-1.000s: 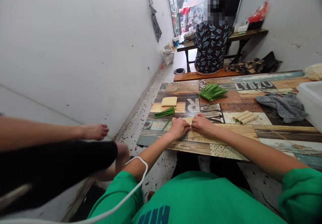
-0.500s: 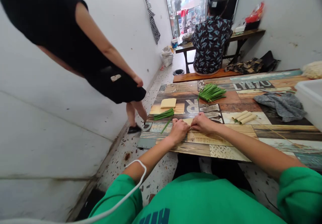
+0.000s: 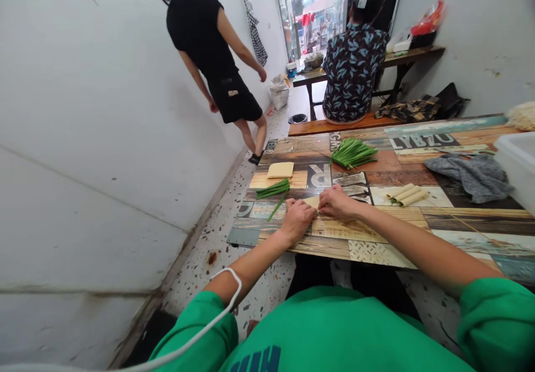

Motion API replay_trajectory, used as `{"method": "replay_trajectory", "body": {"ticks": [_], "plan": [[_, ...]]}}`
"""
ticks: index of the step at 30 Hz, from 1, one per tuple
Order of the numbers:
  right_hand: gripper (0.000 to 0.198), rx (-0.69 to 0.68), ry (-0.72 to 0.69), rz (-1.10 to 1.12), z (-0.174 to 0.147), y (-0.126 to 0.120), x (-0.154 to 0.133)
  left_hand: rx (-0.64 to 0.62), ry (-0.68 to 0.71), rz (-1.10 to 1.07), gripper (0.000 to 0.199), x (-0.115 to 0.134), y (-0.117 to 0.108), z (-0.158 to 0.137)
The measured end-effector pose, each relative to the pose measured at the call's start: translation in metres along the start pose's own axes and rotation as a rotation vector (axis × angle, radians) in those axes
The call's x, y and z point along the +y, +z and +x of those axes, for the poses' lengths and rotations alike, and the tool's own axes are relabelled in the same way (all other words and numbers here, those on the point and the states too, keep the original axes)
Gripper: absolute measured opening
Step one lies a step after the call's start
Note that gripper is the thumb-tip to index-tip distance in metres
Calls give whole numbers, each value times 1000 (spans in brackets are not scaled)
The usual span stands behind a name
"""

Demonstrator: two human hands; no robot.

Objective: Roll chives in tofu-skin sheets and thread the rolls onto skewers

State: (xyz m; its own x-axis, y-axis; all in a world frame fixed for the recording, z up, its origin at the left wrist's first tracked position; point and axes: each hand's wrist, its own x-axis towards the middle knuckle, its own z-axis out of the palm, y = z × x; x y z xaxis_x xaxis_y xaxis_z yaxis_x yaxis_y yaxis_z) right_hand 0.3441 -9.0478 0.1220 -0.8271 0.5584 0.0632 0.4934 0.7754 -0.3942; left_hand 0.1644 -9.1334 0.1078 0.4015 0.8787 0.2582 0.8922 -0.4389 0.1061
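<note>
My left hand [image 3: 298, 219] and my right hand [image 3: 335, 202] are close together on the patterned table [image 3: 368, 228]. Fingers of both are closed on the near edge of a pale yellow tofu sheet [image 3: 311, 200], which they partly cover. Whether anything is wrapped in it is hidden. Left of it lies a short bunch of chives [image 3: 272, 189], with a loose chive [image 3: 276, 209] pointing toward me. Behind that sits a stack of tofu sheets [image 3: 280, 170]. Off to the right are several finished tofu rolls [image 3: 408, 195] with green inside. A larger chive bunch [image 3: 353, 153] rests farther back.
A grey cloth [image 3: 470, 175] and a white plastic tub [image 3: 516, 163] stand at the table's right. Beyond the table, a person in a patterned shirt [image 3: 354, 73] sits on a wooden bench [image 3: 307, 130]. Another person in black [image 3: 213, 54] walks along the left wall.
The person in black has walked away from me toward the doorway. My hands stay almost in place on the tofu sheet, the right one shifting only slightly.
</note>
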Motion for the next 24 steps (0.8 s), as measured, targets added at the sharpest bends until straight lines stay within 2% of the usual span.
{"method": "replay_trajectory", "body": {"ticks": [4,8,11,14,17,20,24], "plan": [[20,-40,7,32,2,-4,2,69,62,44,18,-2,4,-4],[19,-63,-2,6,2,-4,0,33,55,18,23,-3,2,-2],[23,59,-10,-153,-7,2,-9,-33,1,-40,26,-5,-2,6],[28,257,-140,-376,-19,15,-17,-98,-52,-108,25,-8,-8,14],[25,324,-244,-463,-22,24,-16,-118,-69,-126,23,-10,-10,17],[26,271,-214,-438,-13,22,-7,-39,-68,-54,23,-8,-5,11],[31,84,-127,-354,3,11,-1,45,-10,17,19,-5,1,2]]}}
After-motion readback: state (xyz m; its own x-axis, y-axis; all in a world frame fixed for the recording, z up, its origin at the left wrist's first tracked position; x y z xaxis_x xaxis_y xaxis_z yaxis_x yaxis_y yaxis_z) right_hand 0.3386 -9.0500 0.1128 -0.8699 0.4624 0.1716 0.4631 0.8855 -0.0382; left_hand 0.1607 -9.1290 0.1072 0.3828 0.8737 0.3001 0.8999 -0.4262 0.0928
